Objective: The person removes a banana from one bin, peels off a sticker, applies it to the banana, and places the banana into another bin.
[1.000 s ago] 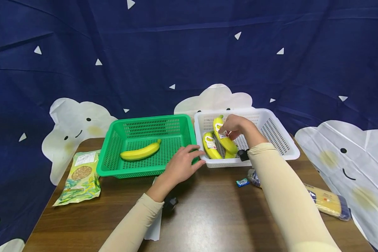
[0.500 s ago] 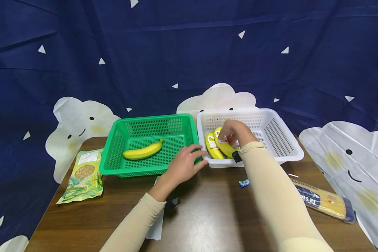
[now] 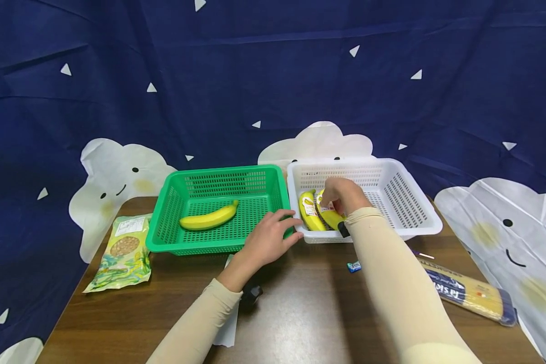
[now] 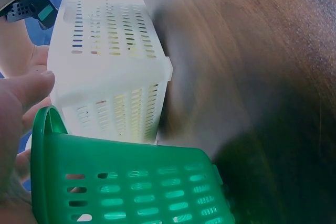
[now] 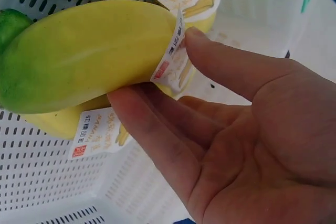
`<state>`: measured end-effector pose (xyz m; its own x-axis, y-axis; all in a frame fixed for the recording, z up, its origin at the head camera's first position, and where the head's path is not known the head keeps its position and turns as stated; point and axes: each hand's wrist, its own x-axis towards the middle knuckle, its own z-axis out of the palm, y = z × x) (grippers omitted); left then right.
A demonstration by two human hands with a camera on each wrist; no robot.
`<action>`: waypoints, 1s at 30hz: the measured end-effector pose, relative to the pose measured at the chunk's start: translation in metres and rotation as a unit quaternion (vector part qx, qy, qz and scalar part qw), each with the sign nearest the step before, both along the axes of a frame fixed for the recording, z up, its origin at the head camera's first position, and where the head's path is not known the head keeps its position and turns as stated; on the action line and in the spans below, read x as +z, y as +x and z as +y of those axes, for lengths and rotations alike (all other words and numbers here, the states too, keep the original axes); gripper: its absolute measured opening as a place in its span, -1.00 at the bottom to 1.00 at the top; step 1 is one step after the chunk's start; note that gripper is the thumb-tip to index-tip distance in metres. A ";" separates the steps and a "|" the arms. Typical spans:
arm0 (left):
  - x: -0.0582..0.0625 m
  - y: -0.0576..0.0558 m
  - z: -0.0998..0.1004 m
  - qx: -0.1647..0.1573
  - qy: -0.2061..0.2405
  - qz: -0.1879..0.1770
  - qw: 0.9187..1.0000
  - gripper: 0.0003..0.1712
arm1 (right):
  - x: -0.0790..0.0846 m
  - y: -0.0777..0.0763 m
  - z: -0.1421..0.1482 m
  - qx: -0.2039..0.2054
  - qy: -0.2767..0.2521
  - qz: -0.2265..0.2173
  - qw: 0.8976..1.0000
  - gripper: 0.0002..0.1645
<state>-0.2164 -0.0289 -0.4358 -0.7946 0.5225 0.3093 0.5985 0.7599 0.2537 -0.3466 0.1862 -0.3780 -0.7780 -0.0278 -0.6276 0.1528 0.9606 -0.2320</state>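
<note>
In the right wrist view, my right hand [image 5: 252, 119] pinches a labelled yellow banana [image 5: 89, 51] with greenish skin, thumb at its paper label, a finger beneath. It lies low in the white basket [image 3: 402, 202]. A second labelled banana [image 3: 310, 212] lies along the basket's left side, and another banana [image 5: 58, 123] shows partly under the pinched one. My left hand [image 3: 269, 236] rests with loosely spread fingers where the white basket meets the green basket [image 3: 218, 248]. One banana [image 3: 209, 218] lies in the green basket.
A green-yellow food bag [image 3: 125, 250] lies left of the green basket. A spaghetti pack [image 3: 470, 293] lies at the right, partly behind my right sleeve, near a small blue wrapper [image 3: 354, 267]. A pale strip [image 3: 227, 328] lies partly under my left forearm.
My right hand has lowered the banana from a raised, steeper position down beside the left one in the white basket. My left hand stays at the rims. The head view has shifted slightly.
</note>
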 end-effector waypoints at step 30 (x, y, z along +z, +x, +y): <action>0.002 0.002 -0.001 0.006 -0.012 0.004 1.000 -0.57 | -0.002 0.002 0.002 0.003 -0.034 -0.036 0.999 -0.59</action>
